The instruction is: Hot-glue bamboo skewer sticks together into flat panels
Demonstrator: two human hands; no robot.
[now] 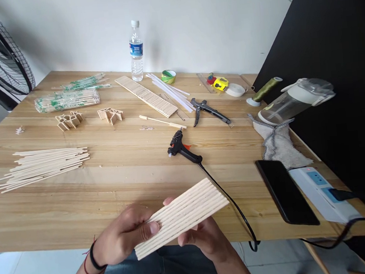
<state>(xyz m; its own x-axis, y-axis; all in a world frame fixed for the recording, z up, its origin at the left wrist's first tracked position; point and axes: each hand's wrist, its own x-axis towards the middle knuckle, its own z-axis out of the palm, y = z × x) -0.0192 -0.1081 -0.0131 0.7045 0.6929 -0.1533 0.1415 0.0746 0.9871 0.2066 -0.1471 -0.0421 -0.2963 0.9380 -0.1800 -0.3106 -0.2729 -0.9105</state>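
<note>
A flat panel of pale wooden sticks [189, 209], joined side by side, is held tilted above the table's front edge. My left hand [127, 232] grips its left end, thumb lying on top. My right hand [205, 240] is closed round the panel from beneath, with a fingertip showing at the far edge; most of those fingers are hidden. Just beyond the panel lies a black glue gun [183, 147], its cable running toward the front edge. A spread of loose wooden sticks [49, 162] rests on the left.
Behind are a longer stick panel [146, 95], small stick assemblies [111, 115], bagged sticks [67, 100], a water bottle [136, 55] and cutting pliers [210, 110]. On the right are a phone [286, 191], a power strip [323, 194], a cloth [276, 141] and a clear cup [291, 100].
</note>
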